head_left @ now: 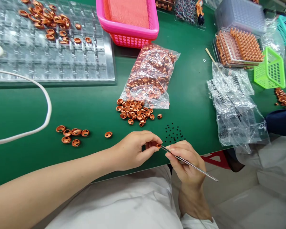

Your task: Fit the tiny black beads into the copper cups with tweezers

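Between its thumb and fingertips my left hand (133, 149) pinches a small copper-coloured cup part (158, 146). My right hand (187, 160) is closed around metal tweezers (193, 166), whose tip meets that part. Whether the tips hold anything is too small to tell. Just beyond my right fingers lie scattered tiny black pieces (173, 133). A heap of loose copper-coloured cups (134, 111) sits past my left hand, at the mouth of a clear bag (152, 73) full of more. One single cup (108, 135) and a small group of cups (72, 135) rest to the left.
A clear moulded tray (85, 70) with cups on it fills the far left, near a white cable (47, 105). Behind the bag stands a pink basket (133, 36). To the right are plastic bags (235, 108), a green basket (269, 70) and stacked trays (238, 47).
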Motion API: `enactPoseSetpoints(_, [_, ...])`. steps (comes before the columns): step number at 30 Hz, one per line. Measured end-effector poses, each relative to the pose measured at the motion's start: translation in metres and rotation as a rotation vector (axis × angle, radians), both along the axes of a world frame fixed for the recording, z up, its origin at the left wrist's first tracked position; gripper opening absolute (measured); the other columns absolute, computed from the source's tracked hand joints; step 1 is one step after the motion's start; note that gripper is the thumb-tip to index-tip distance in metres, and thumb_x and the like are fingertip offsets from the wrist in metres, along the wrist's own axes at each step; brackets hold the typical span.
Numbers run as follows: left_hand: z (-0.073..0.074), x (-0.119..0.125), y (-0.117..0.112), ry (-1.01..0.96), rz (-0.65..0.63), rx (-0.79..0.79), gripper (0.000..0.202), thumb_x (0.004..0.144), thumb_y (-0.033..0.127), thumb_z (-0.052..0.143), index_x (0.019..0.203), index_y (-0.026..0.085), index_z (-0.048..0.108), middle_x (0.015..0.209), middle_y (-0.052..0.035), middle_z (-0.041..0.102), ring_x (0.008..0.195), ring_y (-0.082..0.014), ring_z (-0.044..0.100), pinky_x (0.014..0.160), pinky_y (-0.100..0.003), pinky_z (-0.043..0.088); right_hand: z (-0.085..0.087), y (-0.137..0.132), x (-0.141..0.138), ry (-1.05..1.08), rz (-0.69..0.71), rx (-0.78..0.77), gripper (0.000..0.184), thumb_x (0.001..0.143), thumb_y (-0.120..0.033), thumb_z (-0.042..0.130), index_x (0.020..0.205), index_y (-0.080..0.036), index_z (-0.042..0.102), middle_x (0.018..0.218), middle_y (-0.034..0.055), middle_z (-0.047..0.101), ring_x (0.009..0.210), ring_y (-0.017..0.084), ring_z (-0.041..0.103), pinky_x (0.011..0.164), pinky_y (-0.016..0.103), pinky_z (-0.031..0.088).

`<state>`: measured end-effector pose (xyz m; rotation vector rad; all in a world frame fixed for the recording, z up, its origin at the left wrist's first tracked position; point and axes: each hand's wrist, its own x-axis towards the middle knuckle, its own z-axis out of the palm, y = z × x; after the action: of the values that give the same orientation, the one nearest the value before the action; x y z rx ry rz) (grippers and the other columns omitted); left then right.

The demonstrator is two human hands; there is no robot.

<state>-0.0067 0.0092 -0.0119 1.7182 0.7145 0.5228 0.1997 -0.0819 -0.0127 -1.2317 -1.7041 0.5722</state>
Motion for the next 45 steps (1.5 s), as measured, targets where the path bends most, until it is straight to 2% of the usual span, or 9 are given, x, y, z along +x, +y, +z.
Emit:
enactPoseSetpoints(14, [-0.001, 0.0, -0.001, -0.011, 0.009, -0.006, 0.016, 0.092, 0.014, 0.062, 0.102, 0.011, 0.075, 0.084, -0.0049, 0.074, 0.071, -0.0118, 0.068, 0.065, -0.019, 0.053, -0.001, 0.0, -0.001, 0.026, -0.003, 0.004, 0.043, 0.082, 0.002, 0.074, 0.117, -0.022, 0.068, 0.101, 0.0052, 0.076, 0.087, 0.02, 0.072, 0.074, 0.038, 0.059])
enactPoseSetpoints(19, [-0.001, 0.001, 0.0, -0.008, 0.007, -0.004, 0.015, 0.092, 0.013, 0.063, 0.102, 0.01, 0.075, 0.084, -0.0047, 0.074, 0.071, -0.0118, 0.068, 0.065, -0.019, 0.052, 0.002, 0.0, -0.003, 0.057, -0.039, 0.006, 0.038, 0.083, 0.0, 0.074, 0.113, -0.021, 0.068, 0.099, 0.0048, 0.075, 0.086, 0.02, 0.071, 0.072, 0.038, 0.058])
enactPoseSetpoints(23, [-0.001, 0.0, 0.0, -0.008, 0.001, -0.01, 0.015, 0.094, 0.013, 0.063, 0.103, 0.012, 0.075, 0.085, -0.0045, 0.074, 0.072, -0.0119, 0.068, 0.066, -0.019, 0.052, 0.007, -0.002, -0.003, 0.095, -0.051, 0.019, 0.022, 0.095, -0.009, 0.061, 0.112, -0.02, 0.068, 0.103, 0.0077, 0.075, 0.092, 0.023, 0.07, 0.081, 0.046, 0.058])
enactPoseSetpoints(26, [-0.004, -0.001, -0.001, -0.03, -0.001, -0.006, 0.017, 0.095, 0.014, 0.062, 0.106, 0.013, 0.075, 0.087, -0.0052, 0.074, 0.075, -0.013, 0.068, 0.068, -0.02, 0.053, 0.01, -0.003, -0.001, 0.071, -0.117, 0.053, 0.029, 0.099, -0.006, 0.047, 0.113, -0.021, 0.068, 0.107, 0.0082, 0.075, 0.098, 0.024, 0.071, 0.088, 0.05, 0.058])
enactPoseSetpoints(28, [-0.005, -0.001, -0.002, -0.048, -0.008, -0.002, 0.018, 0.096, 0.014, 0.061, 0.107, 0.013, 0.075, 0.088, -0.006, 0.075, 0.077, -0.0138, 0.069, 0.071, -0.022, 0.053, 0.01, -0.004, 0.002, 0.009, -0.121, 0.049, 0.033, 0.097, -0.003, 0.048, 0.115, -0.023, 0.067, 0.102, 0.0068, 0.074, 0.092, 0.022, 0.07, 0.08, 0.044, 0.059])
enactPoseSetpoints(31, [-0.006, -0.001, -0.003, -0.068, -0.03, 0.009, 0.018, 0.097, 0.015, 0.061, 0.108, 0.014, 0.075, 0.088, -0.0064, 0.075, 0.079, -0.015, 0.069, 0.073, -0.024, 0.054, 0.008, -0.004, 0.006, -0.137, -0.037, 0.022, 0.034, 0.095, -0.004, 0.056, 0.12, -0.024, 0.066, 0.095, 0.0049, 0.07, 0.079, 0.018, 0.066, 0.068, 0.036, 0.057])
enactPoseSetpoints(36, [-0.008, -0.001, -0.004, -0.104, -0.065, 0.064, 0.016, 0.097, 0.015, 0.061, 0.107, 0.015, 0.073, 0.087, -0.0054, 0.076, 0.08, -0.0164, 0.067, 0.073, -0.025, 0.053, -0.002, 0.0, 0.013, -0.367, 0.16, 0.111, 0.034, 0.089, -0.007, 0.07, 0.12, -0.019, 0.065, 0.091, 0.0055, 0.07, 0.075, 0.016, 0.061, 0.064, 0.031, 0.054])
enactPoseSetpoints(41, [-0.014, 0.0, -0.006, -0.152, -0.087, 0.139, 0.015, 0.099, 0.015, 0.058, 0.106, 0.015, 0.071, 0.086, -0.0054, 0.075, 0.078, -0.0166, 0.066, 0.073, -0.026, 0.052, -0.009, 0.001, 0.017, -0.479, 0.218, 0.172, 0.033, 0.09, -0.006, 0.068, 0.12, -0.019, 0.066, 0.091, 0.0053, 0.071, 0.073, 0.017, 0.061, 0.063, 0.033, 0.051])
enactPoseSetpoints(45, [-0.01, -0.001, -0.006, -0.123, -0.123, 0.142, 0.015, 0.099, 0.013, 0.056, 0.105, 0.015, 0.07, 0.086, -0.0061, 0.074, 0.079, -0.0168, 0.066, 0.072, -0.025, 0.052, -0.011, 0.0, 0.021, -0.509, 0.276, 0.205, 0.03, 0.095, -0.009, 0.06, 0.123, -0.016, 0.067, 0.094, 0.0077, 0.072, 0.079, 0.019, 0.062, 0.065, 0.035, 0.05])
